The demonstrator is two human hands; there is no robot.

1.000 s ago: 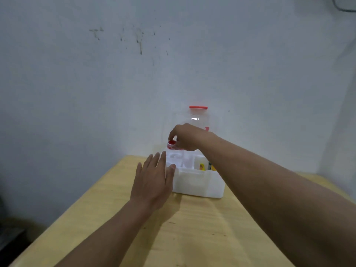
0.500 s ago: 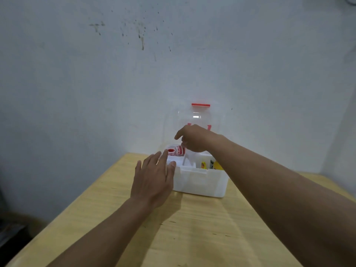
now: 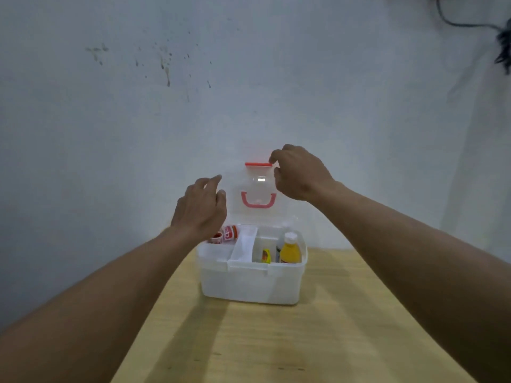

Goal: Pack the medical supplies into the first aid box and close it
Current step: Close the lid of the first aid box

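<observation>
A white translucent first aid box (image 3: 250,283) stands on the wooden table, its clear lid (image 3: 255,186) raised upright with a red clasp at the top and a red handle. Inside are a yellow bottle (image 3: 289,251) with a white cap, a small yellow item (image 3: 266,255) and red-and-white tape rolls (image 3: 231,233) at the left. My right hand (image 3: 300,172) touches the lid's top right corner by the clasp, fingers curled. My left hand (image 3: 200,207) is at the lid's left edge, fingers bent; whether it grips the lid is unclear.
The wooden table (image 3: 276,341) runs toward me from a pale wall (image 3: 249,92). Its left edge drops off to a dark floor. A black cable (image 3: 464,22) hangs at the top right.
My right hand let go of the tape rolls in the box and rose to the lid's top. My left hand lifted off the table to the lid's left edge.
</observation>
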